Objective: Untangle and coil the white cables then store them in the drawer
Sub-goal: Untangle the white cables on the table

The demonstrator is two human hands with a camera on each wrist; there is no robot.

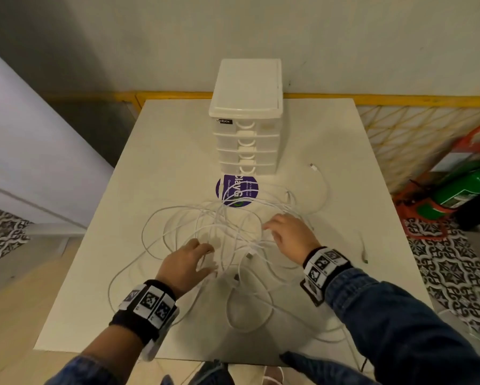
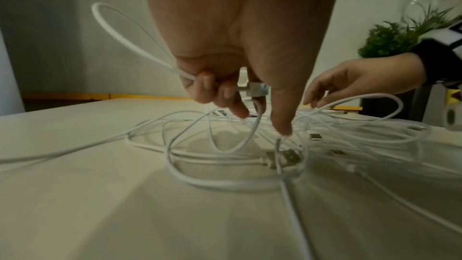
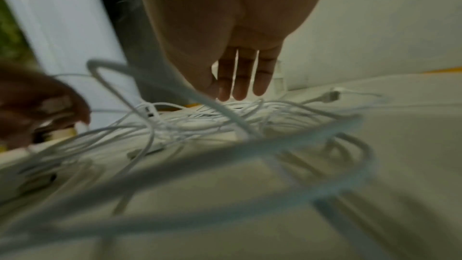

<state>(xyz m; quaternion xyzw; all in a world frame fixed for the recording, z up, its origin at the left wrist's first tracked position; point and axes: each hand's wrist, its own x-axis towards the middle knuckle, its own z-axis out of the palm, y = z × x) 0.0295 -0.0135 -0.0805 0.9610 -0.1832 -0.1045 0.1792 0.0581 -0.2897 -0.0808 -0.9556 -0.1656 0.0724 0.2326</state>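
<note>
White bench carries one drawer unit with four closed drawers. Tangled white cables lie before it. Left hand pinches one USB plug; right hand hovers, fingers spread.

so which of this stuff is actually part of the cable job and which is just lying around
Part of the job:
- white cables, tangled on the table
- drawer unit, drawers closed
- left hand, gripping a cable end
- right hand, open over the tangle

Just lying about:
- purple sticker
- green extinguisher
- plant
</note>
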